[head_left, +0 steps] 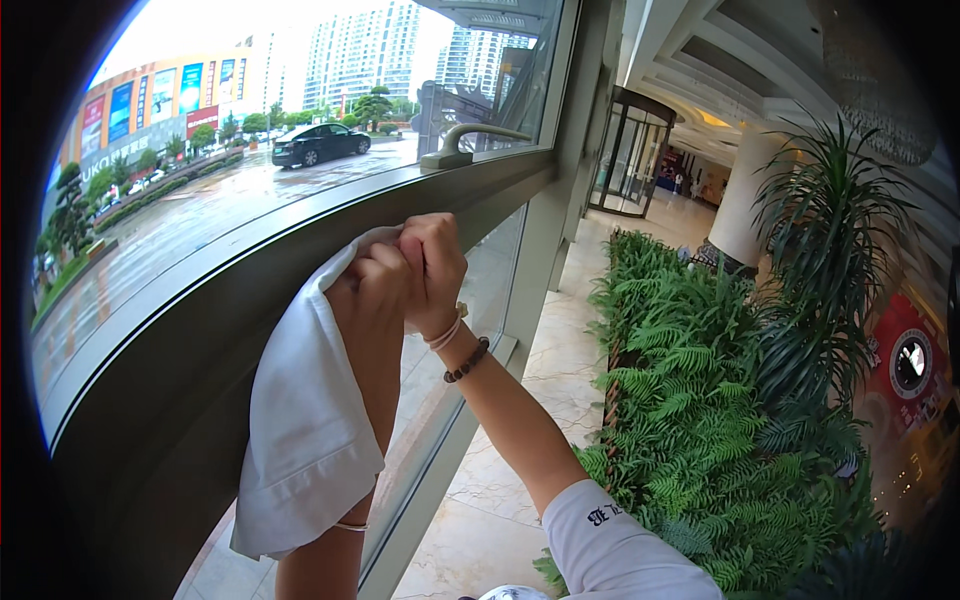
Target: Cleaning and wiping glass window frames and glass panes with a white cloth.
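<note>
A white cloth [305, 400] with a stitched hem hangs down along the outer side of my left forearm. My left hand [372, 290] is closed at its upper end, fingers curled against the fabric. Right beside it, touching it, my right hand [436, 262] makes a fist at the cloth's top corner; the fabric inside the fingers is mostly hidden. Both hands are raised in front of the dark window rail [220, 290], just below the window handle [455, 148]. Whether the cloth touches the rail, I cannot tell.
Glass panes meet a metal upright [535, 290] ahead. Along the right runs a bed of green ferns [690, 380] with a tall spiky plant [825, 230], beside a marble floor [510, 450]. Farther off stands a revolving door [632, 155]. A dark car [320, 145] is outside.
</note>
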Tool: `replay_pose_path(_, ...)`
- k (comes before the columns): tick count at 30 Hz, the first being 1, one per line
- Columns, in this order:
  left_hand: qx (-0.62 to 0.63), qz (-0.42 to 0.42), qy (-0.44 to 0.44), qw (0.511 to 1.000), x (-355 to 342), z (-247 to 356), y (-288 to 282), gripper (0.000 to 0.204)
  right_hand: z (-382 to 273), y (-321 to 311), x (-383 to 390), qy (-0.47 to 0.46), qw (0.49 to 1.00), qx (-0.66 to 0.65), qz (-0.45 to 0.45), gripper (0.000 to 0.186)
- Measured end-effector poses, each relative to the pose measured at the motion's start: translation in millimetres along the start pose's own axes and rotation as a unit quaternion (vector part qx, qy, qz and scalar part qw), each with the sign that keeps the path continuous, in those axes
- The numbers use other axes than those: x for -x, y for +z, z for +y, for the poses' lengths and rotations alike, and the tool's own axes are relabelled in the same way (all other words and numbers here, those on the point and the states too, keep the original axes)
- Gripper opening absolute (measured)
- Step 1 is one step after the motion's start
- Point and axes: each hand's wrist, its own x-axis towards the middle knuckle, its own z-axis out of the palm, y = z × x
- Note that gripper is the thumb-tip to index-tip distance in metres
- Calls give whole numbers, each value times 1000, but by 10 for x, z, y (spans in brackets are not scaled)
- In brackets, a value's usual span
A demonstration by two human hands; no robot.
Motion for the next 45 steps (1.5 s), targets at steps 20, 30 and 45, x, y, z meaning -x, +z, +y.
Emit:
replay_pose_path(20,4,-25,-15,1000,625,-1047,-776,58,-1234,448,-135,10,999,50,-5,20)
replay_pose_path(30,189,-51,-106,975,1289,-1633,-1283,65,-2228,809,-197,-21,1000,9,-13,19)
replay_pose_path(45,355,-133,-135,916,1111,-1114,-1201,78,-1272,452,-238,-70,997,-14,-12,26)
